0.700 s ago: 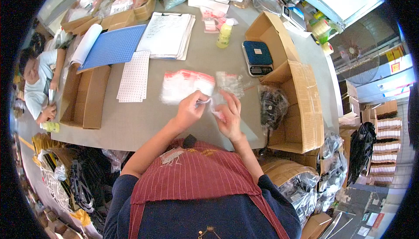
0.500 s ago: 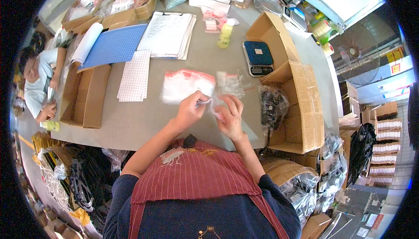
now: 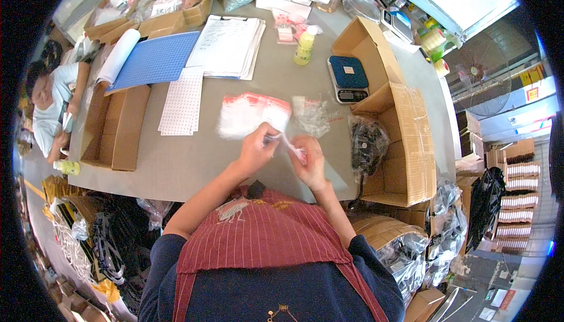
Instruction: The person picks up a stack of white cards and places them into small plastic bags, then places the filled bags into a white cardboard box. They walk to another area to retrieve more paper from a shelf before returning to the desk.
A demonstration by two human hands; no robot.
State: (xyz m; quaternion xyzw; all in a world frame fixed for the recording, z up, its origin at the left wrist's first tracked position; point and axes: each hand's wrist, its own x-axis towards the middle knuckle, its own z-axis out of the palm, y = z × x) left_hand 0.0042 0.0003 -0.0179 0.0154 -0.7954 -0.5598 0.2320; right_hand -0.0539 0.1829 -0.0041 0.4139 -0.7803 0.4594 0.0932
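Observation:
Over the near middle of the table, my left hand (image 3: 259, 148) is closed in a pinch on a small clear plastic bag (image 3: 286, 140). My right hand (image 3: 309, 161) has its fingers curled round the other end of the same bag, where a bit of pink-red shows. Just beyond my left hand lies a stack of clear zip bags with red edges (image 3: 254, 114). To its right, a few loose clear bags (image 3: 312, 115) lie on the tabletop. Whether anything is inside the held bag is too small to tell.
Right of my hands are a black item in clear wrap (image 3: 368, 140), open cardboard boxes (image 3: 415, 146) and a blue-topped scale (image 3: 348, 72). A yellow bottle (image 3: 304, 49), clipboard papers (image 3: 226, 46), a label sheet (image 3: 181, 101) and a blue mat (image 3: 154, 59) lie beyond. A co-worker (image 3: 56, 101) sits left.
My right hand's fingers have curled in more tightly on the bag, and the plastic between my hands is stretched straighter. My left hand stays nearly in place. The co-worker's hands have shifted.

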